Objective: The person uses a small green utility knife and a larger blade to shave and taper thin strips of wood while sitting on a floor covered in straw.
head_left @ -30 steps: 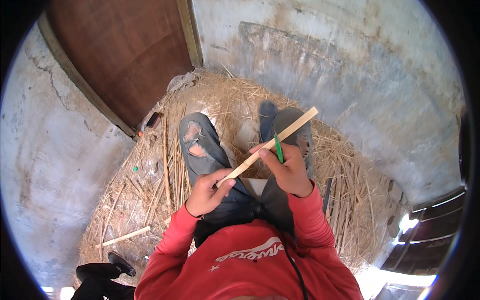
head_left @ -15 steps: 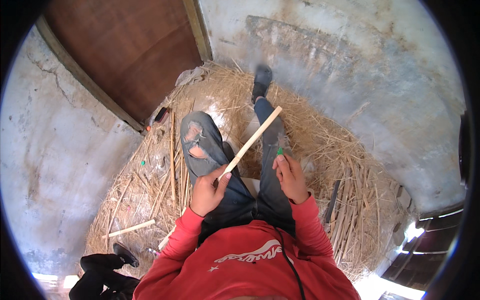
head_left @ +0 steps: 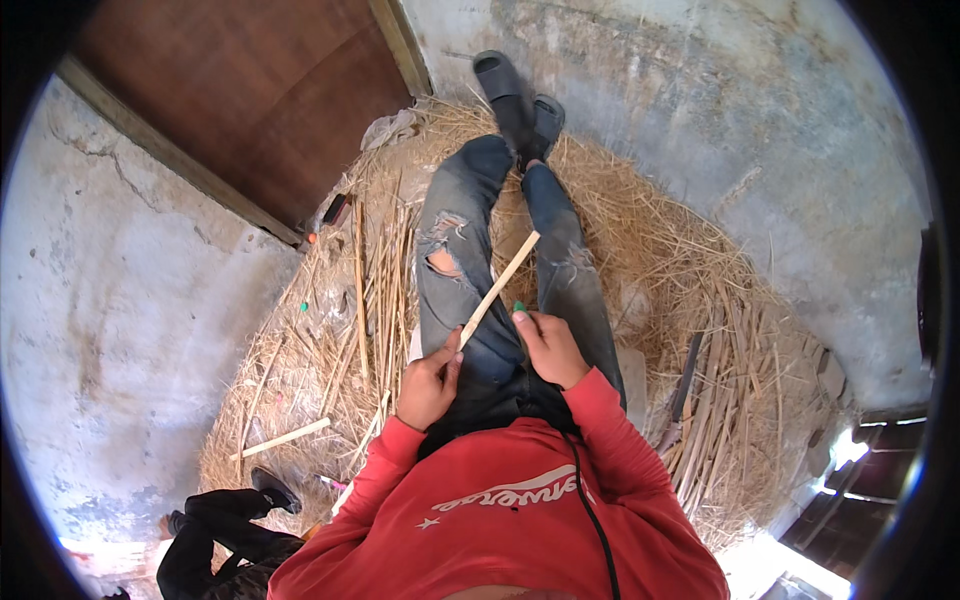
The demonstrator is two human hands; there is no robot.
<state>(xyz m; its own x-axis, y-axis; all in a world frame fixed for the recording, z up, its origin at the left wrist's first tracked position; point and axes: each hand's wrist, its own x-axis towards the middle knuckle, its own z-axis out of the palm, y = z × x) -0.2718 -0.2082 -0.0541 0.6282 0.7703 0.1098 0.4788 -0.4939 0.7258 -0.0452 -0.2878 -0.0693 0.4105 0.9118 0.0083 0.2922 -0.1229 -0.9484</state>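
My left hand (head_left: 430, 386) is closed around the lower end of a pale wooden stick (head_left: 503, 283). The stick slants up and to the right over my jeans (head_left: 462, 215). Just right of it, my right hand (head_left: 553, 347) is closed on a small green object (head_left: 519, 307). Only its green end shows past the thumb; the rest is hidden in the fingers, so its kind is unclear. The green object and the stick are a little apart.
Straw (head_left: 640, 235) covers the floor. Long thin sticks (head_left: 360, 300) lie left of my legs, and a bundle of wooden strips (head_left: 722, 400) lies at right. Another pale stick (head_left: 285, 438) is at lower left, near a person's dark-trousered leg (head_left: 215, 515). A brown door (head_left: 250, 90) stands behind.
My legs have shifted, and one foot now crosses over the other by the wall. Both hands have drawn closer together, with the right moving left. The stick's far end has dropped nearer to me.
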